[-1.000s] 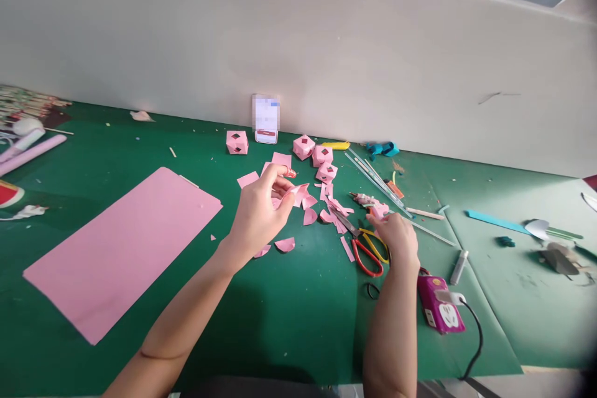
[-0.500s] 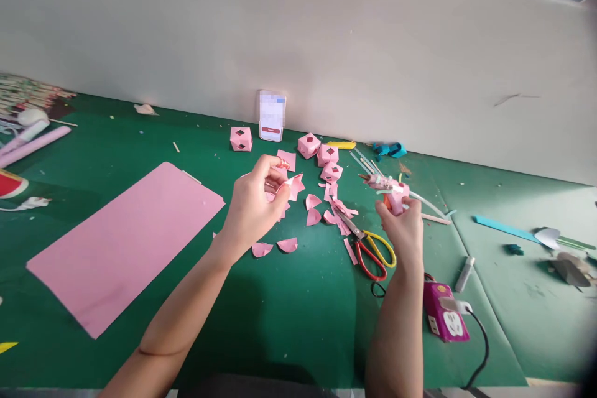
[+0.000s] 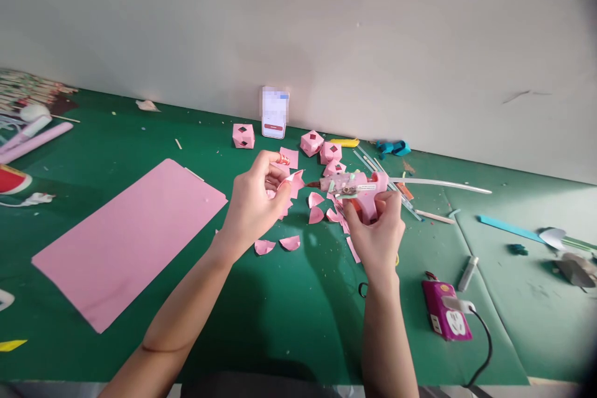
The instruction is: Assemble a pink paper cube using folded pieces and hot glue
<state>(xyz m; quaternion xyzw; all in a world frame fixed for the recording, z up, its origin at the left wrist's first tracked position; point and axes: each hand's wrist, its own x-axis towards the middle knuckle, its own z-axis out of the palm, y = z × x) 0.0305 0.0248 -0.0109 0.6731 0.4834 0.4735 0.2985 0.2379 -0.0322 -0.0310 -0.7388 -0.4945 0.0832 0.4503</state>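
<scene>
My left hand [image 3: 256, 202] is closed in a pinch on a small folded pink paper piece [image 3: 295, 181], held above the green mat [image 3: 280, 317]. My right hand [image 3: 375, 230] grips a pink hot glue gun [image 3: 357, 188], lifted off the mat. Its nozzle points left and sits a short way from the paper piece. A long white glue stick [image 3: 443, 185] juts out of the gun's back to the right. Several cut pink paper petals [image 3: 290, 242] lie on the mat below and between my hands.
A large pink paper sheet [image 3: 130, 236] lies at the left. Folded pink paper cubes [image 3: 243, 135] and a phone [image 3: 274, 113] stand by the wall. A purple power strip [image 3: 445, 310] with a plugged cable lies right of my arm. Sticks and craft scraps lie at the right.
My right hand picked the glue gun up from the mat and carried it left, until its nozzle came close to the paper piece. My left hand stayed in place with the piece.
</scene>
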